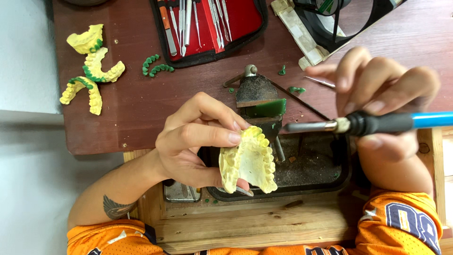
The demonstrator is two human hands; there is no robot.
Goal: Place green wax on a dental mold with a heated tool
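Our left hand (193, 141) pinches a yellow dental cast (249, 160), teeth side toward us, over the black tray (311, 182). Our right hand (382, 104) is clenched round a blue-handled heated tool (377, 123), its metal tip pointing at the green wax block (268, 108) on the small stand. To do this well, we judge: keep the cast steady with thumb and fingers off the tooth row, bring the tip in low, touch the wax lightly. More casts (92, 71) and the red tool case (207, 23) lie on the table (137, 118), well apart.
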